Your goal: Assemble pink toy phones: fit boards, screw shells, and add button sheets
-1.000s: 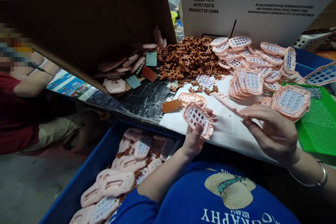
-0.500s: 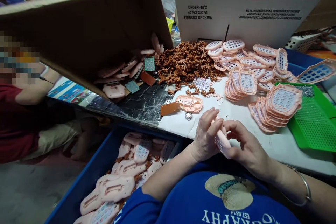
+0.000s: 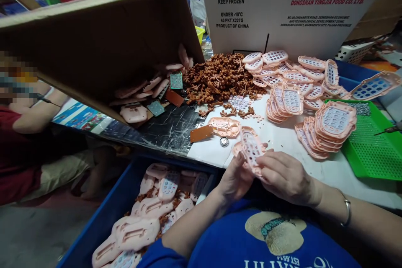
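Over the table's near edge, a pink toy-phone shell (image 3: 252,145) is held tilted between both hands, its pale panel of holes facing up. My left hand (image 3: 235,178) has its fingers closed around the lower left side, thumb at the rim. My right hand (image 3: 284,176) pinches the lower right rim. Just beyond lie another pink shell half (image 3: 226,128) with a thin wire inside, a brown circuit board (image 3: 201,133) and a small round speaker (image 3: 224,142).
Behind are a heap of brown figure-shaped parts (image 3: 220,77) and stacked pink shells (image 3: 333,123). A green tray (image 3: 367,155) stands right, near a screwdriver tip (image 3: 385,131). A cardboard box (image 3: 103,37) leans left. Below, a blue bin (image 3: 94,222) holds pink phones. A co-worker sits left.
The pink shell has turned from edge-on to show its holed panel and inner side. My left hand has shifted beneath it, the right onto its rim. A screwdriver tip has appeared at right.
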`<move>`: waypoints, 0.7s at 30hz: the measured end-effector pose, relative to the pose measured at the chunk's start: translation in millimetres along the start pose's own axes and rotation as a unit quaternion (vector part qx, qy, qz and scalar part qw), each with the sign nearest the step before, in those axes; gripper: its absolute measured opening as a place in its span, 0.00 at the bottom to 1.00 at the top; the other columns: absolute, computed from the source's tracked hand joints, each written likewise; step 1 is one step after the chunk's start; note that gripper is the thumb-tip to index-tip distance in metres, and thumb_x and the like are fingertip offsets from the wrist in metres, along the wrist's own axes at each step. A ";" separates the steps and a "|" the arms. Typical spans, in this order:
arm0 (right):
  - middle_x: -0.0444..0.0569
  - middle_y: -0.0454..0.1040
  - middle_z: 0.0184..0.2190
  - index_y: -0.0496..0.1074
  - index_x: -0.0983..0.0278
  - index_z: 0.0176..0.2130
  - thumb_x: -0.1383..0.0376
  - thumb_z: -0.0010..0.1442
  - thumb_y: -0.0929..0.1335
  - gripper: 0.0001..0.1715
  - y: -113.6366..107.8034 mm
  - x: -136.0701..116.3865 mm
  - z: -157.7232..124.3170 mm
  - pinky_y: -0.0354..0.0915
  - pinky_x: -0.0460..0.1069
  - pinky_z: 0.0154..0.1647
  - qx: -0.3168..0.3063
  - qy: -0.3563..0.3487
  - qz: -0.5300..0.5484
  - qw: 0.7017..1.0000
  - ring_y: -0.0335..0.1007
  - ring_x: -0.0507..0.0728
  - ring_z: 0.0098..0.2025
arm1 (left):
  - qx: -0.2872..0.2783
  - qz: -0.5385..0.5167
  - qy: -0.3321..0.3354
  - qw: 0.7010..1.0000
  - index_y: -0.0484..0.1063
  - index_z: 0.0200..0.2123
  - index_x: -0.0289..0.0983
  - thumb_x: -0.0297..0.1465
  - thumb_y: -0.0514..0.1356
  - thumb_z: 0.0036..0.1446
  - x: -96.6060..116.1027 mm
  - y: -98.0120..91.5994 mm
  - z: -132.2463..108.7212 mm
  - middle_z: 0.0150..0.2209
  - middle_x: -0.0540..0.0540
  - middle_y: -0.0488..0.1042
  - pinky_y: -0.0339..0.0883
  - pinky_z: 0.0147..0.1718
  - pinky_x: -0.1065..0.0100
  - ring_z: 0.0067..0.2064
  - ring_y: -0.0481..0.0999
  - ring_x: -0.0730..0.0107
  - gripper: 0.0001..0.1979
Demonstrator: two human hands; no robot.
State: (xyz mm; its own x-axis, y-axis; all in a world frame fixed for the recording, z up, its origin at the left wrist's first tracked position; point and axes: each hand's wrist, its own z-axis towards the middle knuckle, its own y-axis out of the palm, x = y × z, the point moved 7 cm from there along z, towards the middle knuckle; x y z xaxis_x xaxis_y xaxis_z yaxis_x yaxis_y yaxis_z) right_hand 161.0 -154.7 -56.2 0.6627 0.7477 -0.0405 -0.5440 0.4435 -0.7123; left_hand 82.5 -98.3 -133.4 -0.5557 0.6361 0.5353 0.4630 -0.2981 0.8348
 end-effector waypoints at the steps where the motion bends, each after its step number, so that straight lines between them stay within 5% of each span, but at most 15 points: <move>1: 0.58 0.78 0.41 0.69 0.68 0.44 0.72 0.59 0.67 0.10 6.2 -3.3 1.6 0.73 0.56 0.45 -0.012 -0.017 -0.001 1.000 0.74 0.61 0.43 | 0.008 -0.019 -0.021 1.000 0.67 0.59 0.31 0.50 0.65 0.50 -0.8 -2.2 0.4 0.55 0.33 0.73 0.56 0.62 0.50 0.62 0.66 0.43 0.39; 6: 0.58 0.77 0.45 0.70 0.70 0.47 0.55 0.67 0.63 0.20 14.4 7.3 23.9 0.71 0.56 0.50 -0.058 -0.025 0.054 0.997 0.73 0.61 0.48 | 0.077 -0.067 0.038 0.994 0.71 0.55 0.32 0.41 0.64 0.52 23.4 -23.7 6.0 0.46 0.38 0.80 0.63 0.57 0.50 0.54 0.76 0.46 0.30; 10: 0.55 0.78 0.38 0.71 0.68 0.45 0.64 0.68 0.60 0.14 16.4 70.9 60.6 0.69 0.51 0.42 -0.096 0.115 -0.023 0.988 0.73 0.57 0.41 | 0.058 -0.068 0.070 0.993 0.67 0.60 0.36 0.41 0.63 0.52 35.5 -30.3 10.2 0.47 0.39 0.79 0.67 0.53 0.50 0.50 0.79 0.47 0.32; 13: 0.57 0.77 0.40 0.73 0.68 0.43 0.67 0.67 0.59 0.16 49.9 134.3 79.2 0.64 0.51 0.41 -0.286 0.255 -0.147 0.912 0.72 0.59 0.42 | 0.030 -0.037 0.050 0.998 0.64 0.61 0.35 0.40 0.65 0.50 31.5 -28.8 11.4 0.52 0.36 0.77 0.68 0.52 0.52 0.49 0.79 0.47 0.36; 17: 0.59 0.77 0.40 0.75 0.70 0.42 0.69 0.66 0.60 0.16 90.1 179.3 105.1 0.61 0.49 0.40 -0.341 0.284 -0.155 0.883 0.72 0.59 0.43 | 0.024 -0.010 0.047 0.999 0.64 0.62 0.33 0.38 0.66 0.48 28.2 -29.1 9.0 0.54 0.35 0.75 0.69 0.51 0.54 0.48 0.79 0.49 0.38; 21: 0.64 0.76 0.44 0.75 0.73 0.47 0.65 0.65 0.61 0.19 118.0 197.7 109.9 0.63 0.50 0.42 -0.362 0.304 -0.164 0.866 0.73 0.61 0.44 | 0.007 0.003 0.051 0.999 0.63 0.62 0.33 0.38 0.67 0.47 28.9 -29.5 7.4 0.53 0.33 0.76 0.67 0.52 0.53 0.48 0.79 0.49 0.39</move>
State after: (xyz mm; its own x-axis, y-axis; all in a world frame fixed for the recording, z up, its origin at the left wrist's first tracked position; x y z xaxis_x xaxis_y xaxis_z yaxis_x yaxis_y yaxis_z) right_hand 171.3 99.8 -71.2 0.9886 0.1445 0.0424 0.0441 -0.0088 -0.9990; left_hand 57.9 -65.9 -143.5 -0.6203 0.5576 0.5516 0.4764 -0.2909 0.8297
